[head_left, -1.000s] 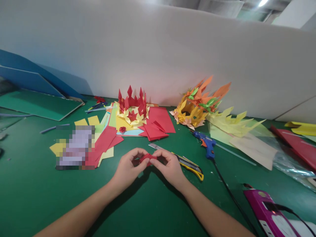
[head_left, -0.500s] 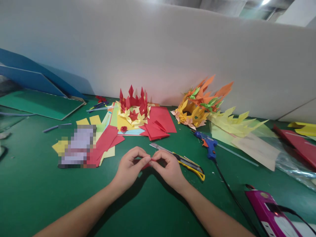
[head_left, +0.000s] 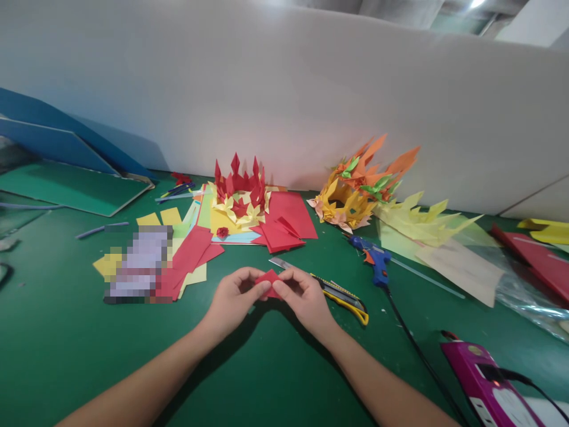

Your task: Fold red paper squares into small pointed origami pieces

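Observation:
My left hand (head_left: 232, 299) and my right hand (head_left: 303, 298) meet over the green table (head_left: 66, 344), both pinching a small folded piece of red paper (head_left: 268, 280) between thumbs and fingertips. The paper stands up as a small pointed flap between the two hands. Just behind my right hand lies a yellow utility knife (head_left: 344, 295) with a metal ruler (head_left: 281, 263) beside it. Red folded sheets (head_left: 280, 233) and a red-and-yellow paper crown (head_left: 239, 193) sit farther back.
An orange-yellow paper crown (head_left: 358, 187) and pale yellow spiky paper (head_left: 422, 222) lie at right. A blue glue gun (head_left: 374, 260) trails a black cord toward a magenta device (head_left: 482, 382). Loose red and yellow sheets (head_left: 191, 255) lie left. Blue boards (head_left: 53, 145) lean at far left.
The red paper has been folded and turned between my fingers: it was nearly hidden in the pinch half a second ago, and now a pointed flap shows above them. My hands stayed in place.

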Demonstrator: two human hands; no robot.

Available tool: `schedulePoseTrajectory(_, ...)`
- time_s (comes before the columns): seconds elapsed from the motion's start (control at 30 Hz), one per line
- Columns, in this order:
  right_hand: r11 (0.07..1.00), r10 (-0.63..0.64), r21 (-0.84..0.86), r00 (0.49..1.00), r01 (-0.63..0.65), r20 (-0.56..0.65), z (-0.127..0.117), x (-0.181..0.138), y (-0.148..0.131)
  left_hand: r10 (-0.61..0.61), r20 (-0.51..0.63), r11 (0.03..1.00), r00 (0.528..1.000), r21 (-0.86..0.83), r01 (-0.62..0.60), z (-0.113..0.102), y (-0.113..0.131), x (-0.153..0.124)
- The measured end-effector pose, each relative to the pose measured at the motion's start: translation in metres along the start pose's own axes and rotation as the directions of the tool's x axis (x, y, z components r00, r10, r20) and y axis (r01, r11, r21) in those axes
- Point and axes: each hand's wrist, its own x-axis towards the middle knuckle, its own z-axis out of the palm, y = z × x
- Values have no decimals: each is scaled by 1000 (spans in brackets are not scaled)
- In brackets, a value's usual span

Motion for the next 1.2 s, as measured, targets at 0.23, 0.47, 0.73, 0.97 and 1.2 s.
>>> schedulePoseTrajectory(0.23, 991, -53, -122, 998, 47, -44, 1, -1, -5, 46, -11, 994, 999, 95, -45, 1, 1, 0)
schedulePoseTrajectory(0.47, 993, -65, -101, 995, 57, -76, 4, -3, -4, 28, 13, 998, 1000, -63, -27, 8, -2, 1)
schedulePoseTrajectory(0.73, 932, -263, -247, 964, 266, 47, -3, -2, -2, -3, -58, 984, 998, -179, -7, -1, -1, 5)
schedulePoseTrajectory(0.97, 878, -336, -325, 936, 353, 110, -5, -2, -1, -69, -49, 985, 996, -160, 60, -5, 2, 2)
schedulePoseTrajectory(1.2, 882, -302, -333, 943, 333, 141, -5, -3, -1, -103, -17, 969, 995, -227, 97, -6, 1, 5)
